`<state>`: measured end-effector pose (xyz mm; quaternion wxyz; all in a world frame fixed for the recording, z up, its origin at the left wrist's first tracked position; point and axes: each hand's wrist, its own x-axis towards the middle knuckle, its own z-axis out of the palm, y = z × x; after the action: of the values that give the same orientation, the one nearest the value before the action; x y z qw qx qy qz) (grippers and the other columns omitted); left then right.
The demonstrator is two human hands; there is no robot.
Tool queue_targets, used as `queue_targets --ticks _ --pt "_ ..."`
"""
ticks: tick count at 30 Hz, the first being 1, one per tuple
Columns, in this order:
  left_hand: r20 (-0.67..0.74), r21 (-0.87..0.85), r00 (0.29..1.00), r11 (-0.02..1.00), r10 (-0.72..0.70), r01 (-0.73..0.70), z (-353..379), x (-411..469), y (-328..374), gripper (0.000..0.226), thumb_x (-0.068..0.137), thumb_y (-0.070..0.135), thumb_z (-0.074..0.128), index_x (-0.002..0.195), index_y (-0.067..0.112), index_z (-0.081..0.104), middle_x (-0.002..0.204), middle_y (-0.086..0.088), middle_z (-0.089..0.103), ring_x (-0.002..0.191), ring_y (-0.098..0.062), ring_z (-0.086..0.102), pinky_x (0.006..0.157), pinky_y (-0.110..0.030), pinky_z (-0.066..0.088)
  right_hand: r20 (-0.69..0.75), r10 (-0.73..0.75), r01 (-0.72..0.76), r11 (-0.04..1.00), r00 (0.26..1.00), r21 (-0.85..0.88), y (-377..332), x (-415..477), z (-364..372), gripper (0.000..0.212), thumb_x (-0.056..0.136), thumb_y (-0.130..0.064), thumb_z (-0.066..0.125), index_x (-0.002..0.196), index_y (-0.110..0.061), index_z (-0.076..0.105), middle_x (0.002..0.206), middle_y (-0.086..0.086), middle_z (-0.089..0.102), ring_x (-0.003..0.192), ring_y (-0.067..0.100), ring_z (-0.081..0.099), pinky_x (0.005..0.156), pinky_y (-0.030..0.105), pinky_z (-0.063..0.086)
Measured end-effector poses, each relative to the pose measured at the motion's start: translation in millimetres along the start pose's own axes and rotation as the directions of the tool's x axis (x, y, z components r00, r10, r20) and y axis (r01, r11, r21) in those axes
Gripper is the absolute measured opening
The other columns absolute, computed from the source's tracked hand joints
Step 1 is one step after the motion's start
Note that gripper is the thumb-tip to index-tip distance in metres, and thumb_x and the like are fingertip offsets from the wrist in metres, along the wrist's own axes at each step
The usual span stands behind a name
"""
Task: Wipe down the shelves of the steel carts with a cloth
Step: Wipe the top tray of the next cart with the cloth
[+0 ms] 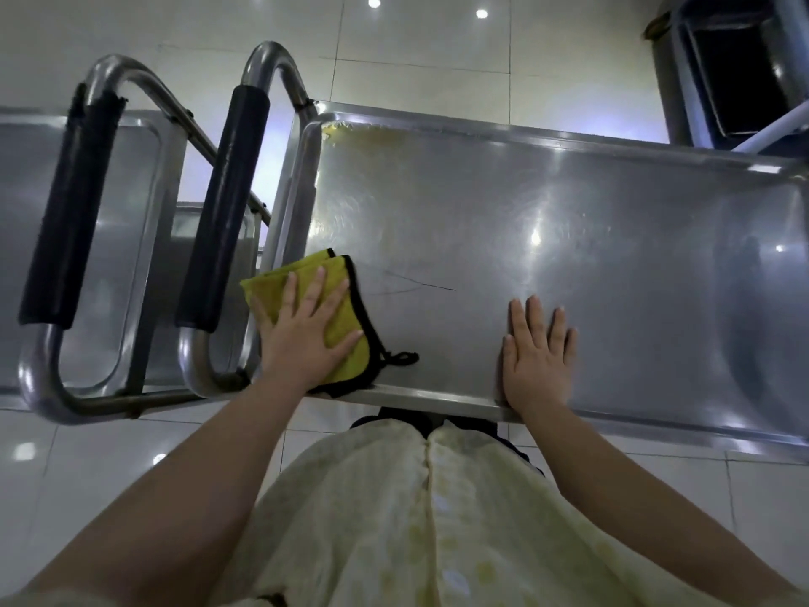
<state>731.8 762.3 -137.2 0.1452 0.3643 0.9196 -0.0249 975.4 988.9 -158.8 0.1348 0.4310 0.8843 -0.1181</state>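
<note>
A steel cart's top shelf [503,221] fills the middle of the head view. A folded yellow cloth with black trim [346,317] lies at the shelf's near left corner. My left hand [306,335] presses flat on the cloth with straight, spread fingers. My right hand [538,357] rests flat on the bare steel near the front rim, fingers straight, holding nothing. A yellowish stain [346,133] shows at the shelf's far left corner.
The cart's handle with a black grip [223,212] stands just left of the cloth. A second steel cart [109,221] with its own black-gripped handle [65,212] sits further left. A dark bin [735,67] stands on the tiled floor [416,46] at far right.
</note>
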Motion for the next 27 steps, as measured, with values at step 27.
queue_targets --ticks 27 --pt "0.064 0.034 0.985 0.986 0.162 -0.164 -26.5 104.4 120.0 0.07 0.086 0.077 0.004 0.148 0.051 -0.013 0.16 0.007 -0.021 0.144 -0.044 -0.02 0.103 -0.074 -0.012 -0.003 -0.048 0.048 0.995 0.999 0.092 -56.3 29.0 -11.2 0.06 0.096 -0.049 0.003 0.153 -0.035 -0.004 0.161 -0.012 -0.009 0.148 0.028 -0.017 0.118 0.051 -0.014"
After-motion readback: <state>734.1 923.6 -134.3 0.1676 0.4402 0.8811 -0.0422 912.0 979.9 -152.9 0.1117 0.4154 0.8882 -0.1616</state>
